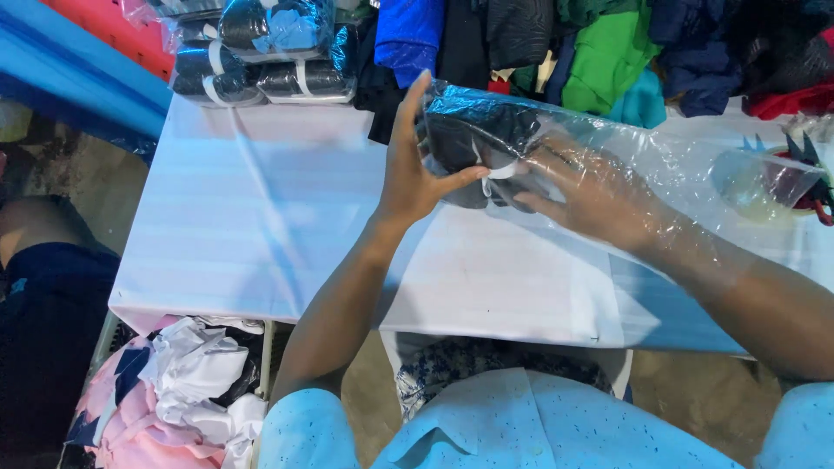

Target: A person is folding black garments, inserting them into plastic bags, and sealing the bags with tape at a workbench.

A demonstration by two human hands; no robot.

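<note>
Folded black garment (473,143) being held inside a clear plastic bag (660,161) above the white table (261,226).

The garment, dark, rolled into a compact bundle and bound by a white band, is seen at the closed end of the bag, lifted off the table near its far edge. The right hand (591,195) is pushed deep inside the bag, its fingers closed around the bundle, apparently so that the bundle is seated against the bag's end. The left hand (417,169) is kept outside, thumb and fingers pinched on the film and the bundle's near end, seemingly to steady the bag against that push. The film is glossy and wrinkled, drawn along the right forearm. Similar bagged dark bundles (261,52) are stacked at the far left corner, beside a pile of coloured clothes (608,52); a tape dispenser (804,178) stands at the right edge.
</note>
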